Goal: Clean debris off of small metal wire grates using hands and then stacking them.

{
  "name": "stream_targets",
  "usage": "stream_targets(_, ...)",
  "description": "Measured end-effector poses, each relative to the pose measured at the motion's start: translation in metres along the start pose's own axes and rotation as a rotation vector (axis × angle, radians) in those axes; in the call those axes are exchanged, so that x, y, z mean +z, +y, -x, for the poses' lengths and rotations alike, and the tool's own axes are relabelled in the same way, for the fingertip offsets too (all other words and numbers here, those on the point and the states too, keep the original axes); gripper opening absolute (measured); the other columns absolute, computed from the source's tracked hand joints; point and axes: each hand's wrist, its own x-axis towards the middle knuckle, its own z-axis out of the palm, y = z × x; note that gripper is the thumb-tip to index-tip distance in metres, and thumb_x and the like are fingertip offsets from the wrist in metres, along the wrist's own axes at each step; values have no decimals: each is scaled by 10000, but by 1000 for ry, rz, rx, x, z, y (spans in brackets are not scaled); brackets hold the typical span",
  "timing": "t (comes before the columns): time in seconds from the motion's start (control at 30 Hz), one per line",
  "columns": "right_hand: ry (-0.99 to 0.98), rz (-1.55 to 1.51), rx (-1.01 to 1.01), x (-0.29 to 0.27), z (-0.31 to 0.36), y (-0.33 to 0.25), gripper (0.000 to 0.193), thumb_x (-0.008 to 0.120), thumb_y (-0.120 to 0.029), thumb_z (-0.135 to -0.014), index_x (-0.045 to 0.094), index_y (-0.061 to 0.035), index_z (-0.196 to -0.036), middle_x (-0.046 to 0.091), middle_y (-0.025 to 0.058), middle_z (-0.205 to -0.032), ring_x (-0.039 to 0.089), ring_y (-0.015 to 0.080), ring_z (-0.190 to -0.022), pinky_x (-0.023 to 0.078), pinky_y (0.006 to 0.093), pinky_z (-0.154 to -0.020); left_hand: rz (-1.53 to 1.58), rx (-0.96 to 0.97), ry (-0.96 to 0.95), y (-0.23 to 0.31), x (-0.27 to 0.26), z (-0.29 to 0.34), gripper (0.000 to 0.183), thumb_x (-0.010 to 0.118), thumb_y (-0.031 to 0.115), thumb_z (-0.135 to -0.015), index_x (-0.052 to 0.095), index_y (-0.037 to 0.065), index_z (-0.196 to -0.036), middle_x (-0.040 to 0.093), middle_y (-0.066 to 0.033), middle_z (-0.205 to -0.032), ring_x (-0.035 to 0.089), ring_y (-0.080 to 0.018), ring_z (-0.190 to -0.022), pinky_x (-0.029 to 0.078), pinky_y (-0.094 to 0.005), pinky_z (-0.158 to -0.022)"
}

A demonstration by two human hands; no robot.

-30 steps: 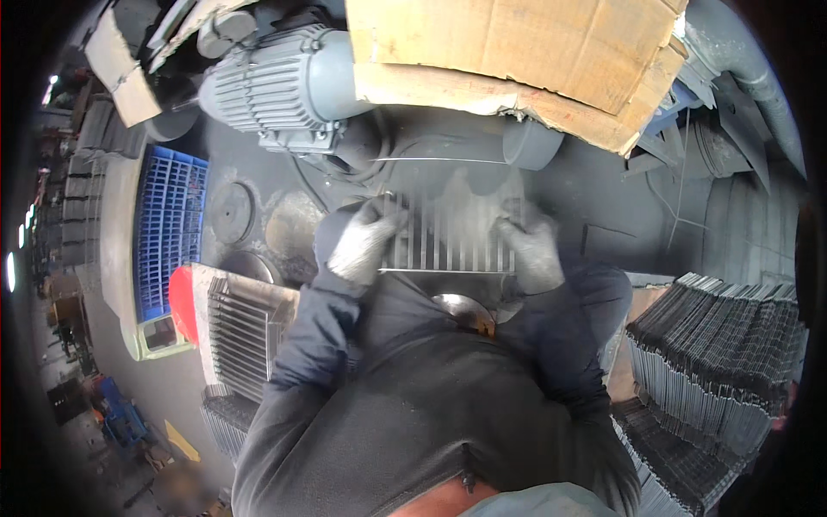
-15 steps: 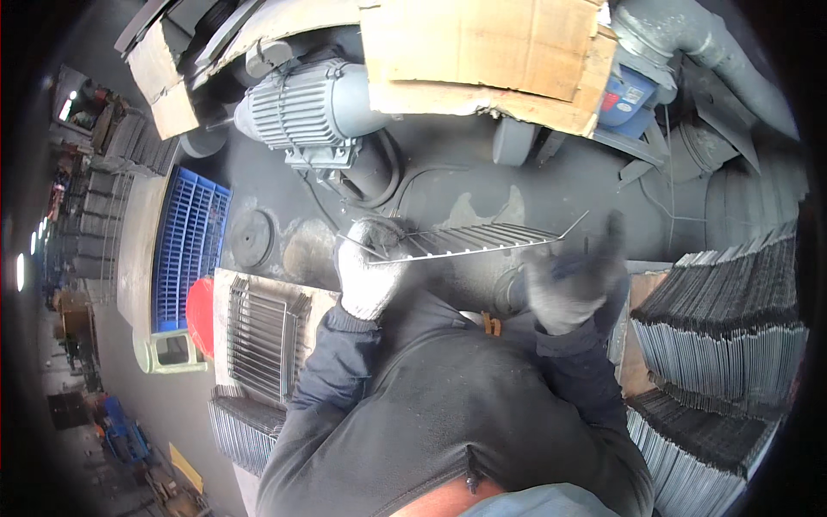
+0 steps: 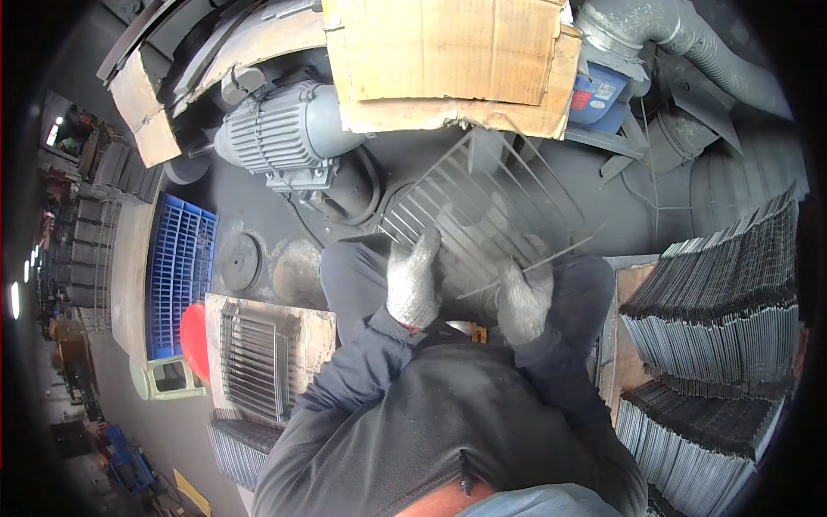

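Cardboard [image 3: 439, 56] brightly lit; wire rack [image 3: 482, 200] motion-blurred; dark, bending fisheye edges.

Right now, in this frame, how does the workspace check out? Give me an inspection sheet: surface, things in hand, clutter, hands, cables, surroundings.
Surface: dark grey work surface, dusty-looking.
Things in hand: wire rack, tilted, partly motion-blurred; rack stacks at right; more rackwork on a board at left.
Clutter: torn cardboard at the top; blue crate and red object at left.
Hands: left hand and right hand, both gloved, grip the rack's near part.
Cables: black cable curving beside the grey motor.
Surroundings: ridged duct, upper right; pale green stool, left.
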Motion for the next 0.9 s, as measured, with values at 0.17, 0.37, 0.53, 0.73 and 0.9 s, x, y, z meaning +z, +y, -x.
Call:
stream_targets(0.17,335,173,71,-30,-35,-5,540,770,-98,-951,593,-10,-1453,662,113,-1328,633,231,-1203,498,399,-1054,-584,16,-105,6,-21,-42,224,741,129,-1010,661,-6,-1170,699,-24,-815,646,-109,-628,541,-269,-569)
stream_targets(0.37,-50,457,327,-101,-90,34,331,745,-169,-1000,740,39,-1258,765,100,-1224,700,173,-1065,541,343,-954,-886,-86,-208,-27,8,-115,359,826,216,-966,599,-6,-1133,651,-43,-768,609,-118,-585,506,-290,-518)
stream_targets(0.53,111,-25,391,-88,-119,39,349,735,-151,-994,701,33,-1288,764,88,-1091,701,174,-973,559,328,-866,-771,-195,-190,-37,-2,-125,436,836,241,-967,549,-13,-1175,642,-65,-815,633,-141,-607,543,-310,-504)
stream_targets(0.73,-62,419,356,-40,-142,67,164,785,-140,-957,764,6,-1029,761,46,-935,689,167,-787,564,341,-722,-668,-223,-114,-2,-54,-140,234,696,139,-1055,602,-16,-1202,699,-69,-851,661,-140,-621,581,-279,-548)
stream_targets(0.9,208,17,358,-79,-134,12,150,719,-68,-984,721,4,-1116,750,55,-941,683,155,-785,553,309,-705,-701,-295,-298,-63,-9,-142,258,770,173,-1021,652,-27,-1133,668,-34,-838,650,-125,-650,591,-294,-603)
